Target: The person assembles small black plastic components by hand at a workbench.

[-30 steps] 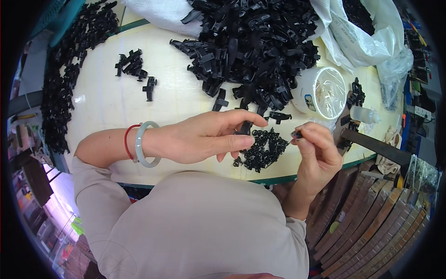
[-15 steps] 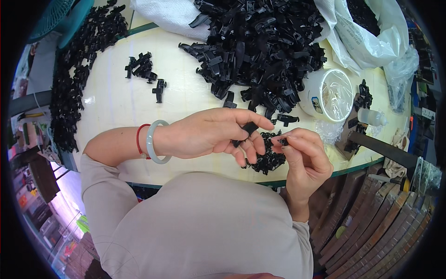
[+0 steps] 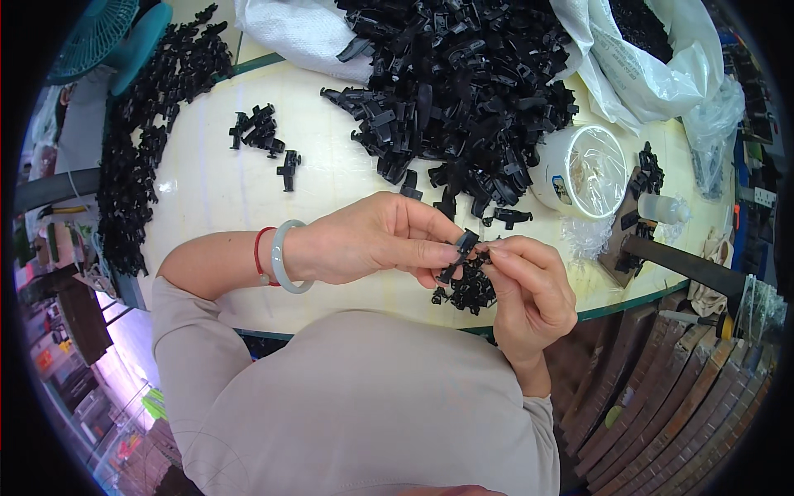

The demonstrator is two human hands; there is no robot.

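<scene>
My left hand (image 3: 376, 240) grips a black plastic clip-like part (image 3: 464, 245) between thumb and fingers, over the near part of the table. My right hand (image 3: 533, 289) is closed in a pinch right beside that part, its fingertips at the part's right side. The small black piece between those fingertips is mostly hidden now. Just below both hands lies a little heap of small black pieces (image 3: 471, 291). Beyond them rises a large pile of black plastic parts (image 3: 463, 99), with a single part (image 3: 508, 217) lying near its front edge.
Several joined-looking black parts (image 3: 258, 131) and one more (image 3: 289, 170) lie left on the white table (image 3: 207, 198). A long row of parts (image 3: 132, 182) lines the left edge. At right stand a white tub (image 3: 556, 174), a small bottle (image 3: 662, 209) and a dark metal bar (image 3: 686, 264).
My left hand has turned the black part more upright and closed its fingers round it. My right hand has moved left, bringing its small piece up against the part.
</scene>
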